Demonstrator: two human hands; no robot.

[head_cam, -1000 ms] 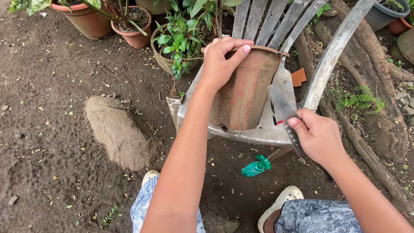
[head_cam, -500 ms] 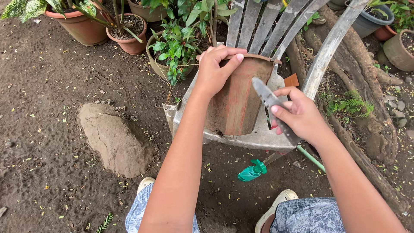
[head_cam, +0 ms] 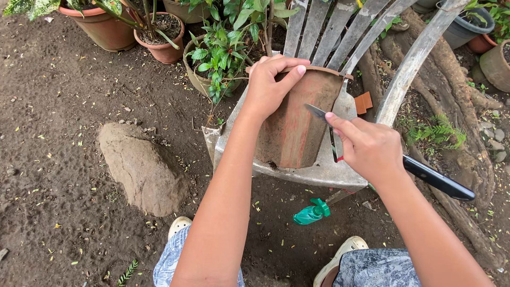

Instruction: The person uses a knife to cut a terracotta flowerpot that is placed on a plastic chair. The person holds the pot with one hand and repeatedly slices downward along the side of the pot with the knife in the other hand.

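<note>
Bare arms; blue-grey patterned shorts (head_cam: 382, 268); cream clog shoes (head_cam: 340, 254).

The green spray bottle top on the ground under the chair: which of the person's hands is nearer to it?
Right. The right hand, holding a knife, is just above and right of the green spray bottle top; the left hand grips the brown pot farther up.

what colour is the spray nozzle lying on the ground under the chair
Green, seen in the head view: spray nozzle.

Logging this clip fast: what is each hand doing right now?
Left hand: closed over the rim of the terracotta pot on the chair seat.
Right hand: closed on a knife, blade tip against the pot.
</note>
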